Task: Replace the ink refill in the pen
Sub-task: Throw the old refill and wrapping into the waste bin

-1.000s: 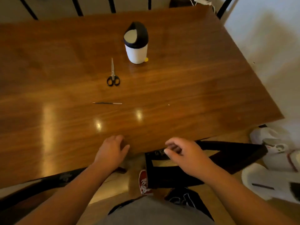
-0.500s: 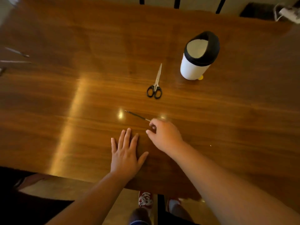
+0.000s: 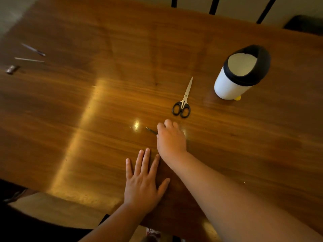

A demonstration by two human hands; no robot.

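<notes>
Dark tip of the ink refill (image 3: 151, 131) pokes out left of the right hand (image 3: 170, 139), whose fingers are curled down and pinching it, mid-tabletop (image 3: 87, 133); the fingertips themselves are hidden. Left hand (image 3: 142, 183) lies flat with straight fingers, holding nothing, by the near edge. To do this well: roll that thin rod up with thumb and forefinger, don't bend it, then carry it to the pen parts (image 3: 29, 59) at the left edge. Scissors (image 3: 182, 102) lie just beyond the knuckles, a white container (image 3: 232, 84) further right.
</notes>
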